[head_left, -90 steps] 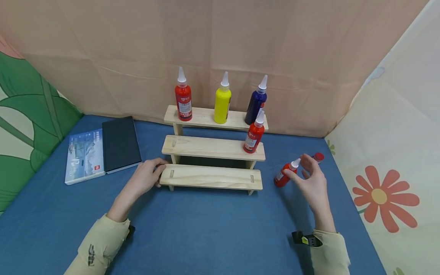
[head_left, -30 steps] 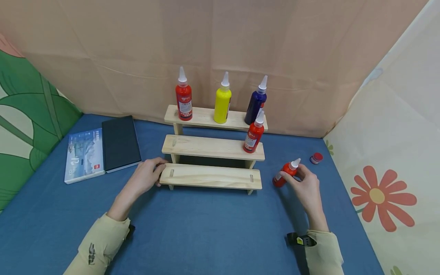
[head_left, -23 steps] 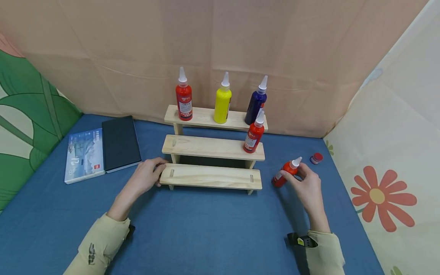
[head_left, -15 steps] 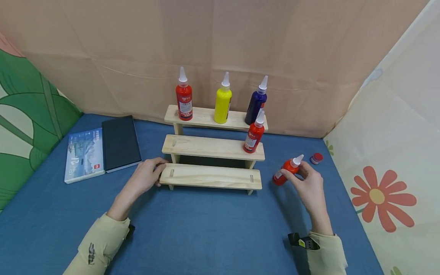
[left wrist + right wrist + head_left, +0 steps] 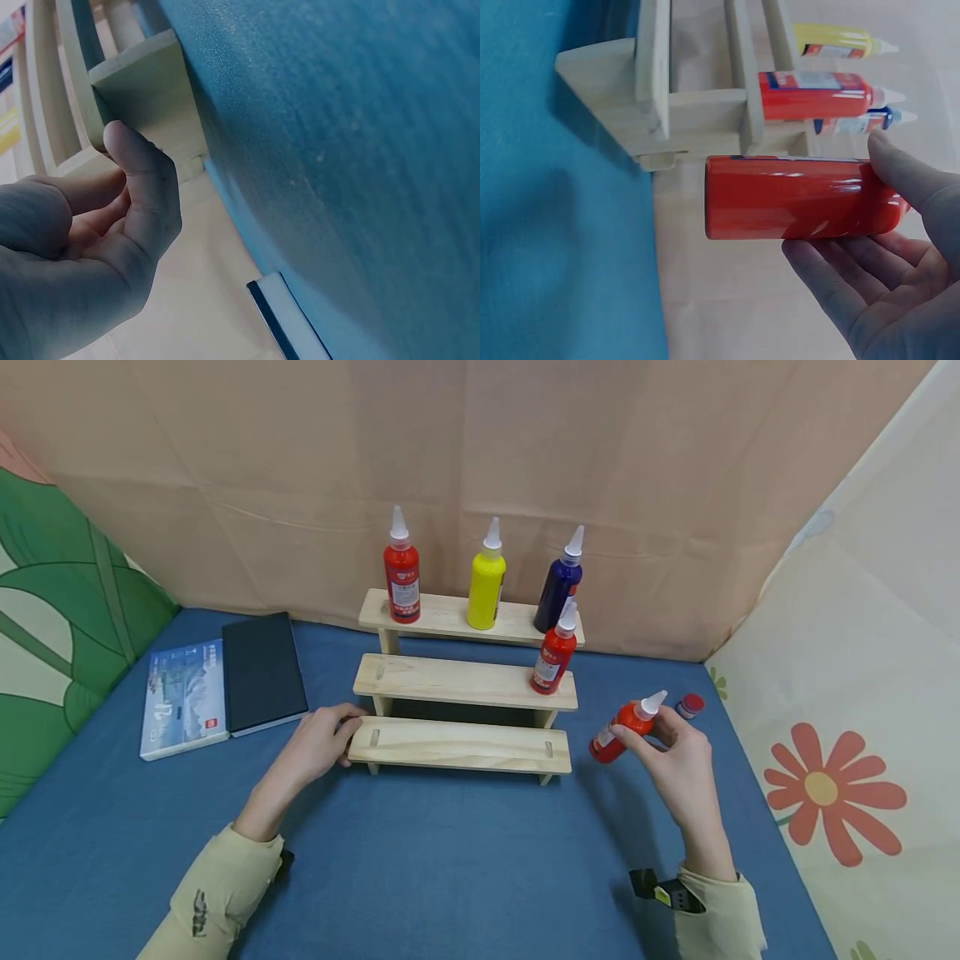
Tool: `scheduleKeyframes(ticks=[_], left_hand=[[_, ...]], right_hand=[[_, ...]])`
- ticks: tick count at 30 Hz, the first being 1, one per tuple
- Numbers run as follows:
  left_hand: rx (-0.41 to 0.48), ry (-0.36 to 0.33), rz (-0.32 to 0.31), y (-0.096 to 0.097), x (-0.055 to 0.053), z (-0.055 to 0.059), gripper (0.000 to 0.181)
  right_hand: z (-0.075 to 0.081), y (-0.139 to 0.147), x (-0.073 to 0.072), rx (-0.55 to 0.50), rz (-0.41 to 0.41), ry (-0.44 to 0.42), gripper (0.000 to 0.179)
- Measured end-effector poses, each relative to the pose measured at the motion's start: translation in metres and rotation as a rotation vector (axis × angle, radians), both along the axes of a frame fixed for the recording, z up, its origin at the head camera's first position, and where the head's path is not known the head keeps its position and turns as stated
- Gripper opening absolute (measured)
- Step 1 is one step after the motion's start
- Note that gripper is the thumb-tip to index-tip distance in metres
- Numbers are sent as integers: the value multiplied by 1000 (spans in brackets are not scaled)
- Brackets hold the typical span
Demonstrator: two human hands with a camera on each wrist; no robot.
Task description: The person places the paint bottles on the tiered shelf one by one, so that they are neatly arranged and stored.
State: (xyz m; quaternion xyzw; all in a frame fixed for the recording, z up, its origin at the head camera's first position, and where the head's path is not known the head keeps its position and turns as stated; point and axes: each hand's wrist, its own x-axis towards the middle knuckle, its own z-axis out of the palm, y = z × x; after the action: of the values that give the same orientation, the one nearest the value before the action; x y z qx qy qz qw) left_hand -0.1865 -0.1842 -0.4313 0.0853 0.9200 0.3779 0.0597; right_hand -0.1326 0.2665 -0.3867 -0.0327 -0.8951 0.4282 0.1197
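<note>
My right hand (image 5: 686, 777) pinches a red paint bottle (image 5: 606, 745) with a white nozzle between thumb and fingers. The bottle leans to the right, raised over the cloth; its red side (image 5: 780, 201) faces the right wrist view. My left hand (image 5: 318, 747) grips the left end of the lowest step of a three-tier wooden stand (image 5: 450, 681), thumb and fingers at the board's edge (image 5: 150, 82). On the top step stand a red bottle (image 5: 402, 577), a yellow bottle (image 5: 486, 589) and a dark blue bottle (image 5: 557, 593). Another red bottle (image 5: 552, 662) stands at the middle step's right end.
A small jar with a red lid (image 5: 691, 705) sits just beyond my right hand. Left of the stand lie a black notebook (image 5: 264, 677) and a blue-and-white book (image 5: 183, 697). Blue cloth (image 5: 450, 860) covers the table; a beige curtain (image 5: 300, 485) hangs behind.
My right hand has closed on the red bottle, lifted it and tilted its nozzle further right. My left hand has stayed at the lowest step.
</note>
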Motion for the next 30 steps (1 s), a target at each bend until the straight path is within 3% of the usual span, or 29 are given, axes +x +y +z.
scheduleKeyframes(ticks=[30], left_hand=[[11, 15, 8, 2, 0, 0, 30]], right_hand=[[34, -28, -2, -8, 44, 22, 53]])
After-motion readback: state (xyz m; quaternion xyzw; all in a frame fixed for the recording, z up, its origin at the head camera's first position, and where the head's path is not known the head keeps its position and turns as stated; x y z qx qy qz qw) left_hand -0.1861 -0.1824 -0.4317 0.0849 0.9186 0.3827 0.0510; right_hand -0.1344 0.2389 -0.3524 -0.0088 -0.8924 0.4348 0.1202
